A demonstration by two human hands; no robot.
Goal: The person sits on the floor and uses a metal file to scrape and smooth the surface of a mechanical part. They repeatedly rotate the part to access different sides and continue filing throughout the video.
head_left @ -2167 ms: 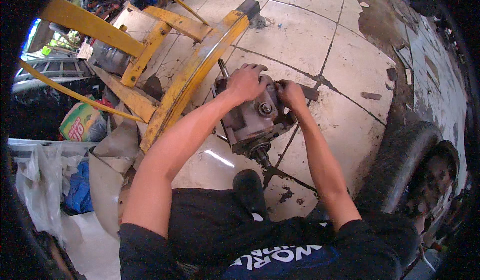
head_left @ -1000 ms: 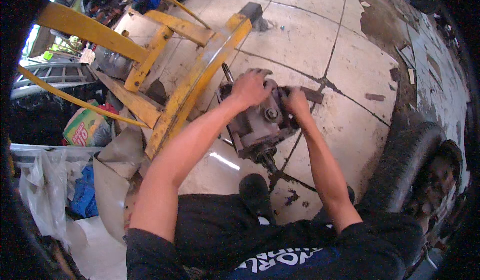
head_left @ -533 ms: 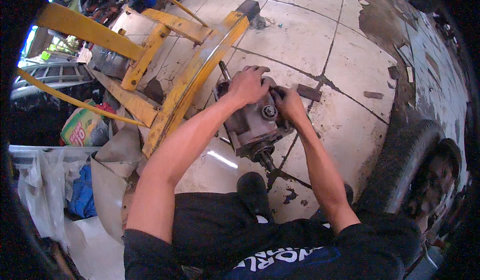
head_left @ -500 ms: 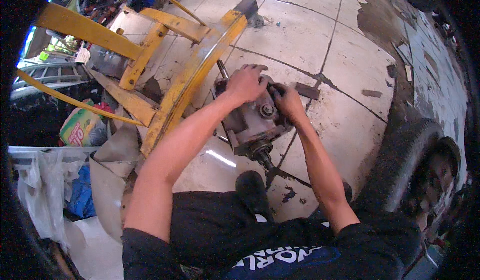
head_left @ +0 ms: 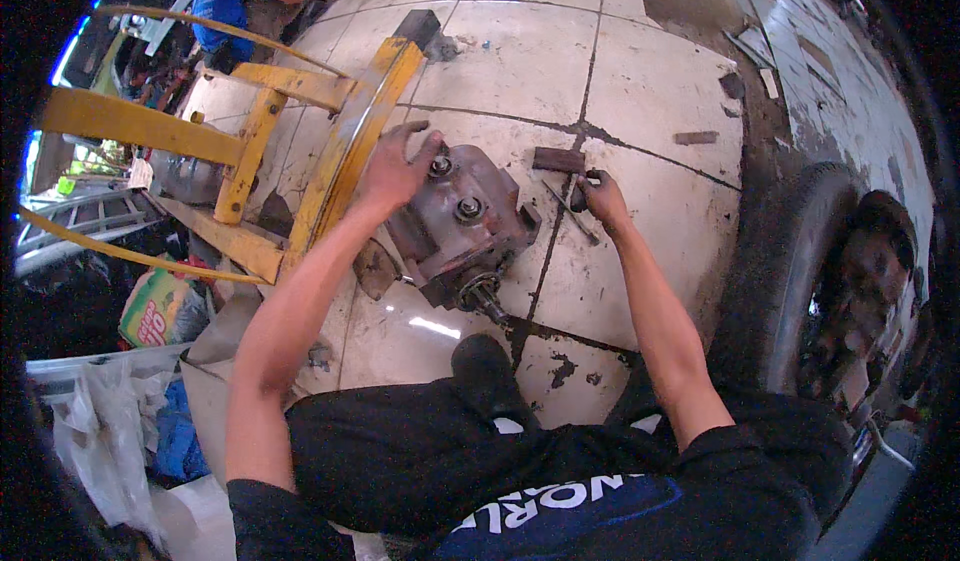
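A dark, greasy metal gearbox housing (head_left: pixel 432 226) lies on the tiled floor, with bolt ends on its upper face. Its stubby shaft (head_left: pixel 488 301) points toward me. At the housing's far left edge is my left hand (head_left: pixel 396 173), fingers spread and holding nothing. My right hand (head_left: pixel 604 201) is apart from the housing, low over the floor to its right, with its fingers closed. What they pinch is too small to make out. Just beyond those fingers lies a dark brown block (head_left: pixel 558 159). A thin rod (head_left: pixel 572 213) slants beside the hand.
To the left stands a yellow steel frame (head_left: pixel 345 151). A tyre (head_left: pixel 800 281) is at the right, and a small flat piece (head_left: pixel 696 138) lies on the far tiles. Farther off at the upper left, a person in blue (head_left: pixel 225 6) crouches. Plastic sheeting (head_left: pixel 90 426) hangs at the lower left.
My right hand has left the housing and moved right, down beside the brown block. My left hand has shifted to the housing's left edge. The whole view has turned somewhat.
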